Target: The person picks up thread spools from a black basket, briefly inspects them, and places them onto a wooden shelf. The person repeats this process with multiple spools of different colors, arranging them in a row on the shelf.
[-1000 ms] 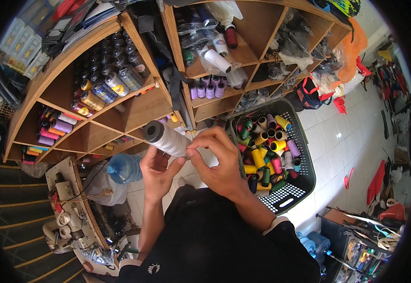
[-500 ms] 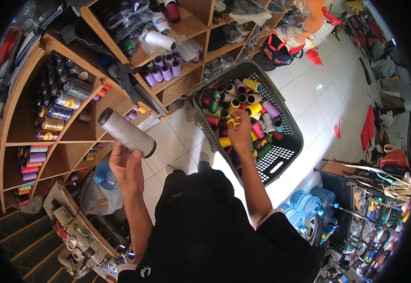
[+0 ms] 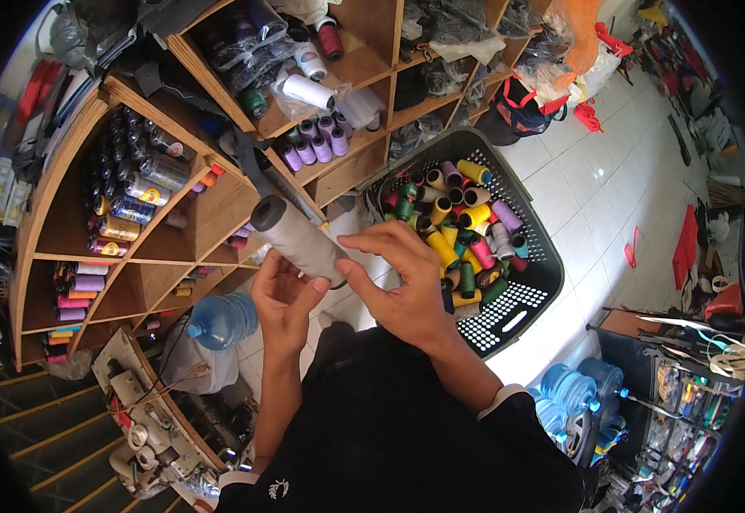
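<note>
- Cradling the spool [image 3: 297, 241] from beneath, the left grip [image 3: 285, 312] is closed around its lower part, thumb across the near end, fingers curled along the side.
- And there sits the spool, between the two grips, tilted, dark far end up and to the left, away from the body.
- Now the right grip [image 3: 406, 286]: thumb and forefinger spread, poised at the near end! Whether they touch the winding or just hover, I cannot tell.
- Best technique here, I'd judge: let the left grip do the steadying, firm, without crushing the wraps.
- Useful angle, that tilt; turning the near end toward the right grip should give those fingertips room.
- A light touch looks wise from the right, pads only, since a hooked nail could drag wraps over the edge.
- Watch for a slip! The winding may be slick, so thumb pressure from the left matters.
- Beyond the right grip stands the basket [image 3: 547, 256], loaded with coloured cones [image 3: 443, 250]; holding the spool clear of its rim seems sensible.
- Left of the left grip, lower down, a blue bottle [image 3: 223, 321], well out of the action.
</note>
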A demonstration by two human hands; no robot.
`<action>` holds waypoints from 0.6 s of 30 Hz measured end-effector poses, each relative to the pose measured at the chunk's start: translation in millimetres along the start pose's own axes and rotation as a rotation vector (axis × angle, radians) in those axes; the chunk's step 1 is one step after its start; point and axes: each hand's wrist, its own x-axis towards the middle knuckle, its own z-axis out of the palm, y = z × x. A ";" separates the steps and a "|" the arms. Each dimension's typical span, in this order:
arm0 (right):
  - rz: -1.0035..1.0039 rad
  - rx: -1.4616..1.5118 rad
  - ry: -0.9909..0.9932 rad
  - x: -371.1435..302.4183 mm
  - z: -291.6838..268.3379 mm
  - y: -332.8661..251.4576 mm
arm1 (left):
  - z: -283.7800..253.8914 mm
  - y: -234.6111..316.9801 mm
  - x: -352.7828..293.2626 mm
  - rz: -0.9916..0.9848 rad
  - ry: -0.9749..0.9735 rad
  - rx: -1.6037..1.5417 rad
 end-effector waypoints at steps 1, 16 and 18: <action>-0.013 0.009 -0.013 -0.9 0.6 3.4 | 2.1 1.1 -0.8 0.009 0.000 0.009; 0.248 0.121 -0.052 -18.6 -37.6 71.5 | -5.5 -13.3 -13.0 0.027 0.140 0.024; 0.423 0.143 0.027 -23.9 -56.5 108.1 | -7.8 -15.0 -15.2 0.031 0.157 0.035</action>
